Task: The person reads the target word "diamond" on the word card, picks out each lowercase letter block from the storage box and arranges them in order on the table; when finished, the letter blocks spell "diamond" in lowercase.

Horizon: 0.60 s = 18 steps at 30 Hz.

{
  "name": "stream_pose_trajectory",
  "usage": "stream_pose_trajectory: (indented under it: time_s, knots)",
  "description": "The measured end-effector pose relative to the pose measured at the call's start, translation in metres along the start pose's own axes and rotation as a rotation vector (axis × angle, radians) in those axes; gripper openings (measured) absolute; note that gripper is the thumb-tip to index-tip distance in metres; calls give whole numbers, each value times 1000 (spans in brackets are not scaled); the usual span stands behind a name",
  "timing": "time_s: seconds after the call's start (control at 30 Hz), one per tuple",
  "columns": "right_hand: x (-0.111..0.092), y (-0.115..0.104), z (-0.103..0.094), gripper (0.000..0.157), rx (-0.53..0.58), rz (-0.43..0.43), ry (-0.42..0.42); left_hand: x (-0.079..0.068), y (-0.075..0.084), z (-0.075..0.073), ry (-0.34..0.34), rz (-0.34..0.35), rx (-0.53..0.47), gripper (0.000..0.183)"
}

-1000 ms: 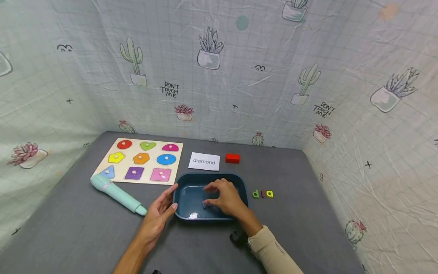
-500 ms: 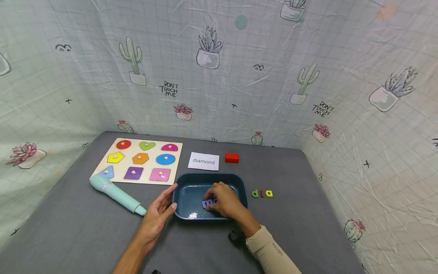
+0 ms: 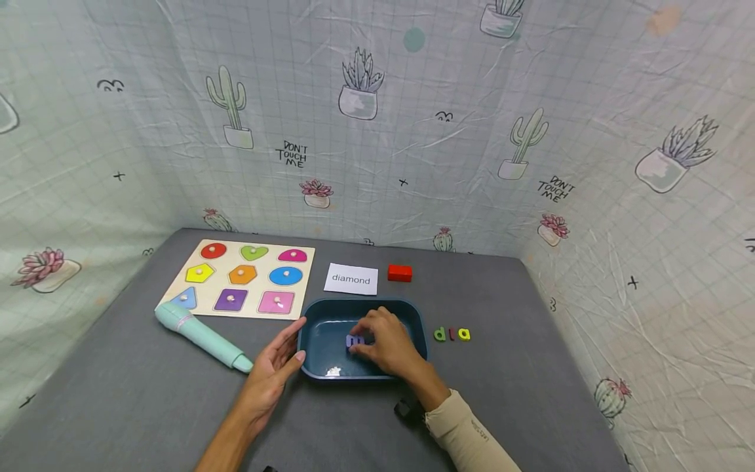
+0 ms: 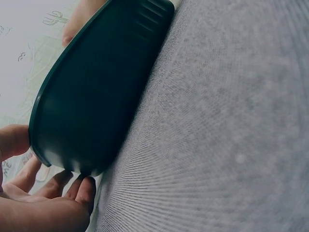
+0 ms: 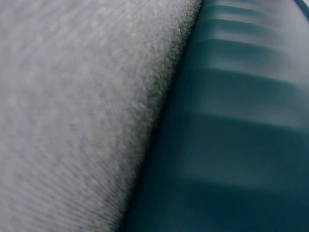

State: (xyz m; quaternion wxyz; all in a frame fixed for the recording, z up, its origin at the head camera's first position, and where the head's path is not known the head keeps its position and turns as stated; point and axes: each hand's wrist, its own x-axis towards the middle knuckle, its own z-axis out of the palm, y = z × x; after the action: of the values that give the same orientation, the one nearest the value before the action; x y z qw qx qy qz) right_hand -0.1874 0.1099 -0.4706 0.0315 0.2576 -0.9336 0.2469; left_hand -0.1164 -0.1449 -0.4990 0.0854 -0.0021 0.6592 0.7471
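Note:
In the head view, my right hand (image 3: pixel 386 341) reaches into a dark blue tray (image 3: pixel 318 373). Its thumb and fingers pinch a small purple letter m (image 3: pixel 354 341) over the tray floor, hiding part of it. My left hand (image 3: pixel 274 367) rests against the tray's left end, thumb and forefinger spread apart along the rim. The left wrist view shows fingertips (image 4: pixel 86 191) touching the outer wall of the tray (image 4: pixel 91 92). In the right wrist view only the tray's ribbed outer side (image 5: pixel 236 145) and grey cloth appear; the right hand is out of that picture.
Green, red and yellow letters (image 3: pixel 452 334) lie right of the tray. Behind it are a card reading "diamond" (image 3: pixel 350 280) and a red block (image 3: pixel 400 273). A shape puzzle board (image 3: pixel 259 262) and a mint-green pen-shaped device (image 3: pixel 206 337) lie to the left.
My right fingers have closed on the purple m, which has turned and shifted slightly up and left within the tray. My left hand has stayed at the tray's end.

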Motion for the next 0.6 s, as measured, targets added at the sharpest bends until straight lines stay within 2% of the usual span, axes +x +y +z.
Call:
stream_pose_trajectory:
  time_s: [0.2, 0.43, 0.6]
  knots:
    - [-2, -1, -1, 24, 26, -28, 117, 0, 0, 0, 2, 0, 4, 62]
    - [-2, 1, -1, 25, 37, -99, 289, 1, -1, 0, 0, 5, -2, 65]
    - [-3, 2, -2, 26, 82, -123, 375, 0, -1, 0, 6, 7, -1, 62]
